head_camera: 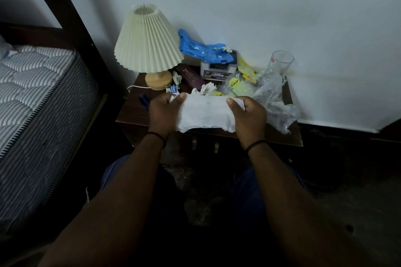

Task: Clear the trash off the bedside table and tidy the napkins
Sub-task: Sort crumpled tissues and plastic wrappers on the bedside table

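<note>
At the centre of the frame, a dark wooden bedside table (134,112) was seen set against a white wall (303,28), with a striped mattress (36,97) in a dark bed frame (71,21) filling the left side and a dim floor across the lower frame. A white napkin (206,112) was held stretched above the table's front edge, its left end gripped by the left hand (163,112) and its right end by the right hand (249,119), thumbs pressed on top. A thin black band was worn on each wrist.

The word "Premia" could be read on a yellow-labelled clear packet (236,84) behind the napkin; print on a small white box (218,70) was too blurred to make out.

A cream pleated lamp (147,39) on a wooden base was placed at the table's back left corner, a crumpled blue wrapper (201,49) lay on the box, a dark case (191,76) lay beside the lamp base, and a clear glass (281,62) stood at the back right. Crumpled clear plastic (275,99) was spread along the table's right edge, just beside the right hand.
</note>
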Motion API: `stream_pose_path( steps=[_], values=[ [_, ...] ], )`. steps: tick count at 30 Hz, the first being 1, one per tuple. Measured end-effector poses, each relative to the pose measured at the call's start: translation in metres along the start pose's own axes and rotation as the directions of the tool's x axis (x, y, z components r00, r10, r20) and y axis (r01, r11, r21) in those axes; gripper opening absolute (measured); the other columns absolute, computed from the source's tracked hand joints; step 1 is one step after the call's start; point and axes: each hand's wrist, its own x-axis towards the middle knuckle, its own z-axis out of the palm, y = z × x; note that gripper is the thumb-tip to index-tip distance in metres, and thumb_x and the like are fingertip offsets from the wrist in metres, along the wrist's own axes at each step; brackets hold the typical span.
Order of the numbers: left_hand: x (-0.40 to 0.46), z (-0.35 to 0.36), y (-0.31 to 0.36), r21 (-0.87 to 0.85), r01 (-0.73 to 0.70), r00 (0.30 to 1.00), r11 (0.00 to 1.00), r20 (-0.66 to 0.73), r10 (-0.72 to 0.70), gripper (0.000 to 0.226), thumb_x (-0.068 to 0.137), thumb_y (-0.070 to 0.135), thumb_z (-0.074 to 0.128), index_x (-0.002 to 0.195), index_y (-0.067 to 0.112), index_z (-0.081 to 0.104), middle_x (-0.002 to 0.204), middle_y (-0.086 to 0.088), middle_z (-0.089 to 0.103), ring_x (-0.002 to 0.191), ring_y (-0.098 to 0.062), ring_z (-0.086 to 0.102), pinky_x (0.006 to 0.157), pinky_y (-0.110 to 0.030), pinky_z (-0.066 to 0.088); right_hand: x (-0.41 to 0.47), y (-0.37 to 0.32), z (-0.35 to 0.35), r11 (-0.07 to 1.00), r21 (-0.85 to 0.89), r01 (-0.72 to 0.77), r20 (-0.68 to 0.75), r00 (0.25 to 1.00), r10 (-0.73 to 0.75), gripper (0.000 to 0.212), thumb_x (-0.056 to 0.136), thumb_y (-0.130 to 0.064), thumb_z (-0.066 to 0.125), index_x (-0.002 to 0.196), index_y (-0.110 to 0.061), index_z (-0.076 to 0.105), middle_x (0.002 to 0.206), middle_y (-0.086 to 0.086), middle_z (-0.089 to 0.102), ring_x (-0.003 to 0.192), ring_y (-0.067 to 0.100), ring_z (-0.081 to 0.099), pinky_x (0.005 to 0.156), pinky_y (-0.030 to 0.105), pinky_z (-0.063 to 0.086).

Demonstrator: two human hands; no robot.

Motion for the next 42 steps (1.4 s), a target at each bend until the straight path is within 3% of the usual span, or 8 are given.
stream_pose_path(
  steps=[10,15,20,24,30,34,38,42],
  values=[
    [-0.008,0.011,0.001,0.049,-0.056,0.998,0.997,-0.005,0.057,0.040,0.081,0.026,0.076,0.064,-0.001,0.051,0.061,0.002,0.045,0.058,-0.004,0.037,0.053,-0.021,0.033,-0.002,0.005,0.005,0.949,0.095,-0.300,0.176,0.944,0.280,0.053,0.063,-0.020,0.089,0.108,-0.010,0.064,0.108,0.004,0.067,0.099,0.019,0.064,0.085,0.034,0.055],
    [-0.018,0.026,0.000,0.122,-0.018,0.994,0.992,0.110,0.004,0.027,0.083,0.019,0.074,0.070,0.005,0.055,0.063,0.001,0.049,0.060,-0.006,0.044,0.056,-0.014,0.035,-0.006,0.002,0.009,0.958,-0.284,-0.033,-0.029,0.999,0.025,0.031,0.074,-0.027,0.076,0.099,-0.015,0.062,0.096,0.003,0.065,0.091,0.021,0.059,0.075,0.027,0.043],
    [-0.026,0.043,0.003,-0.066,0.261,0.957,0.963,0.151,-0.249,0.026,0.098,0.018,0.051,0.107,-0.001,0.066,0.109,-0.016,0.069,0.099,-0.022,0.061,0.088,-0.030,0.049,-0.023,-0.007,0.026,0.931,-0.230,0.283,0.140,0.956,-0.256,0.019,0.084,-0.018,0.060,0.102,-0.025,0.064,0.096,-0.003,0.071,0.090,0.011,0.062,0.070,0.020,0.040],
    [-0.024,0.041,0.009,-0.445,0.661,0.746,0.604,0.481,-0.461,0.061,0.098,0.054,0.038,0.119,0.004,0.065,0.110,-0.018,0.071,0.099,-0.027,0.069,0.081,-0.033,0.056,-0.028,-0.009,0.038,0.905,-0.156,0.395,0.407,0.861,-0.305,0.031,0.082,-0.014,0.057,0.113,-0.016,0.059,0.110,0.000,0.065,0.101,0.015,0.059,0.083,0.024,0.046],
    [-0.021,0.037,0.000,-0.285,0.649,0.721,0.706,0.528,-0.449,0.021,0.095,0.007,0.047,0.088,0.007,0.066,0.070,-0.002,0.073,0.068,-0.019,0.069,0.061,-0.025,0.057,-0.010,-0.005,0.018,0.993,0.040,-0.112,0.625,0.778,0.062,0.054,0.076,0.012,0.053,0.123,-0.016,0.049,0.129,0.004,0.059,0.119,0.012,0.055,0.087,0.031,0.047],
    [-0.017,0.045,0.002,-0.220,0.547,0.784,0.808,0.474,-0.401,0.021,0.091,-0.006,0.048,0.105,-0.001,0.063,0.099,-0.023,0.067,0.088,-0.033,0.063,0.083,-0.043,0.050,0.014,0.002,-0.013,0.924,0.217,-0.314,0.362,0.905,0.222,0.029,0.074,-0.001,0.056,0.096,-0.019,0.058,0.106,0.009,0.073,0.102,0.023,0.068,0.082,0.037,0.053],
    [-0.013,0.052,-0.007,-0.188,0.463,0.827,0.866,0.444,-0.345,0.019,0.094,-0.002,0.051,0.100,0.009,0.065,0.108,-0.021,0.064,0.096,-0.033,0.059,0.086,-0.048,0.047,0.030,0.026,-0.030,0.971,-0.132,-0.198,-0.045,0.980,0.194,0.024,0.078,-0.001,0.053,0.084,-0.020,0.065,0.094,-0.002,0.071,0.094,0.016,0.066,0.087,0.029,0.052],
    [-0.006,0.054,-0.018,-0.244,0.447,0.853,0.861,0.408,-0.327,0.019,0.096,0.006,0.052,0.109,0.010,0.066,0.104,-0.014,0.070,0.089,-0.029,0.065,0.084,-0.045,0.052,0.045,0.039,-0.021,0.933,-0.342,-0.114,-0.105,0.991,0.082,0.032,0.077,-0.008,0.056,0.103,-0.019,0.071,0.116,0.010,0.067,0.108,0.026,0.061,0.095,0.031,0.048]
  ],
)
